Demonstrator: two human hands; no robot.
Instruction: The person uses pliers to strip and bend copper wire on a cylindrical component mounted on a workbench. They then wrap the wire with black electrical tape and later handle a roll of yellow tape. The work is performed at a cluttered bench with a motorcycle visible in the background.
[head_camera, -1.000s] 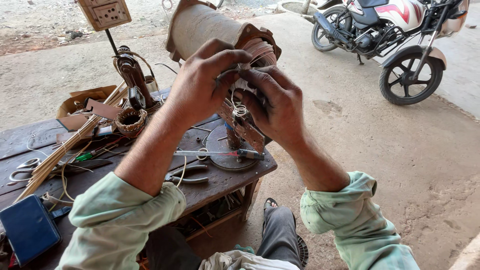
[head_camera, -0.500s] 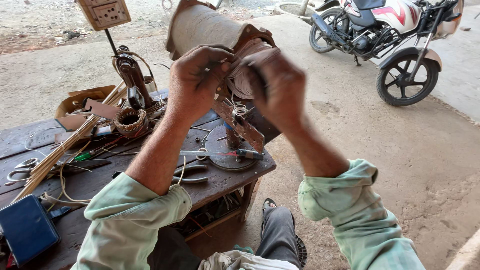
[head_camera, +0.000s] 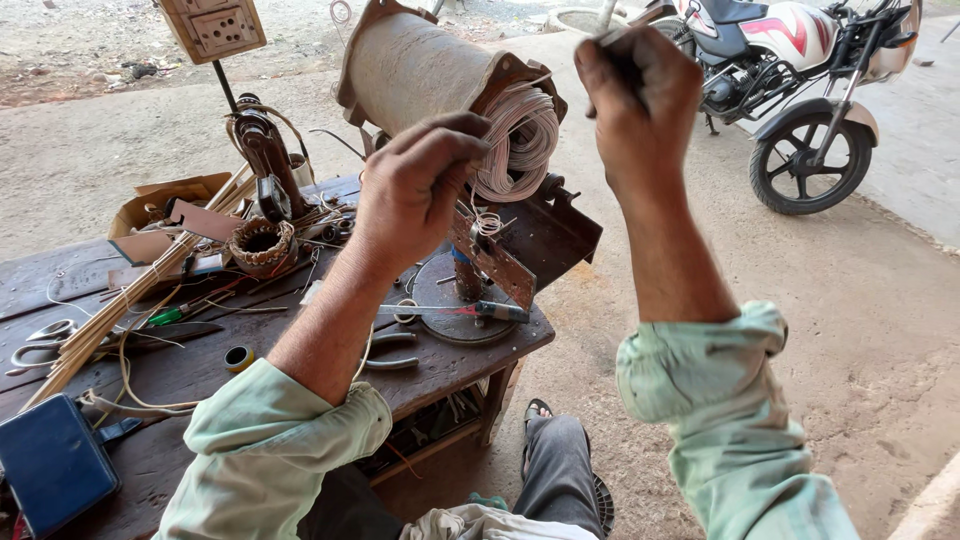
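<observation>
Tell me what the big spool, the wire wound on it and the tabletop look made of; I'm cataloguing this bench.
Spool: dull tan drum, likely cardboard or fibre, with rough brown end flanges. Wire: thin pale strands with a slight sheen, probably coated metal. Tabletop: dark, worn wooden planks, seams visible.

Two bare forearms ending in a left hand (head_camera: 415, 185) and a right hand (head_camera: 640, 85), no rings or watch. Pale mint-green shirt sleeves (head_camera: 270, 450) rolled up and bunched in thick creases below the elbows. Dark grey trousers (head_camera: 555, 470) over the knee. Black open sandal (head_camera: 600, 500) showing beneath the leg.
</observation>
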